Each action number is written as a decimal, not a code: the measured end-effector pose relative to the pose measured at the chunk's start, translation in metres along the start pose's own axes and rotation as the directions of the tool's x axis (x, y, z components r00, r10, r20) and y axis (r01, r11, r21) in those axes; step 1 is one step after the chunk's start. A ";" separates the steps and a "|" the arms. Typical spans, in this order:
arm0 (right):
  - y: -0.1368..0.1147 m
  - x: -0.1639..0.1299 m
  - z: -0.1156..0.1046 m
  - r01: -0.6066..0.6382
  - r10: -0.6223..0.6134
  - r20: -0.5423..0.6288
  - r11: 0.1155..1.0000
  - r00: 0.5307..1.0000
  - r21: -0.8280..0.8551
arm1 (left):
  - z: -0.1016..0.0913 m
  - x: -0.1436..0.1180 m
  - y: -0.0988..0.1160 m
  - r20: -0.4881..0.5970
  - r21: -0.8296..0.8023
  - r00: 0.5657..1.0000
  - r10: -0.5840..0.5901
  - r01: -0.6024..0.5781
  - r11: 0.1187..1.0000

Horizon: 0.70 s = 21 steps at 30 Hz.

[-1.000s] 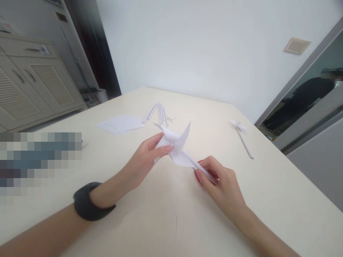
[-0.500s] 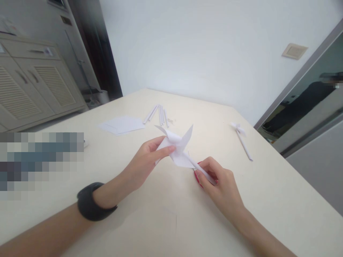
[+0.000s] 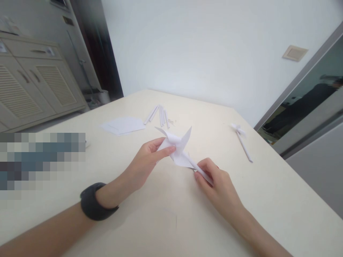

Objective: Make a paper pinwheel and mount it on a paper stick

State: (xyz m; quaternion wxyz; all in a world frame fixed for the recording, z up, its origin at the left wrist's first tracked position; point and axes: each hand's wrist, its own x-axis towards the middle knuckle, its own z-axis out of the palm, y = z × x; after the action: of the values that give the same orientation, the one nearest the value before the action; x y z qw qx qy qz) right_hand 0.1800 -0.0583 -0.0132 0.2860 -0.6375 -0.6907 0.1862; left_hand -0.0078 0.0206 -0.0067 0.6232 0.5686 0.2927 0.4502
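A white paper pinwheel (image 3: 174, 141) with upturned blades is held above the middle of the table. My left hand (image 3: 150, 157) is closed on its blades, thumb pressed near the centre. Running down to the right from the pinwheel is its rolled paper stick (image 3: 195, 166), pinched in the fingers of my right hand (image 3: 214, 180). Under the stick, beside my right fingertips, a small metal part shows, perhaps a scissor blade; my hand hides most of what lies there. A black band circles my left wrist.
White paper sheets (image 3: 123, 126) lie at the far left of the table (image 3: 128, 228). Several rolled paper sticks (image 3: 162, 116) and small pin-like bits (image 3: 171, 122) are behind the hands. Another paper pinwheel (image 3: 243, 144) rests at the right. A wall (image 3: 193, 53) borders the far edge.
My right hand has shifted slightly, so the red scissor handles beneath it are now almost fully covered. Both hands keep their hold on the pinwheel; the view has moved a little.
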 end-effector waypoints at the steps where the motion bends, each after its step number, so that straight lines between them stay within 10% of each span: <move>1: 0.002 0.000 0.002 -0.003 0.004 0.001 1.000 1.000 -0.025 | -0.001 0.000 -0.001 0.004 0.000 1.000 -0.007 0.007 1.000; 21: 0.019 0.006 0.002 -0.012 0.000 -0.104 0.994 0.995 -0.111 | -0.018 0.016 -0.014 -0.228 -0.011 0.972 0.053 -0.057 0.998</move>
State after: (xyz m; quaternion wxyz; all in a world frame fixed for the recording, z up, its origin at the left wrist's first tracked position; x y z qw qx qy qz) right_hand 0.1936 -0.0494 -0.0259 0.2850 -0.6633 -0.6824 0.1148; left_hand -0.0135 0.0431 -0.0214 0.5779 0.5154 0.3425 0.5322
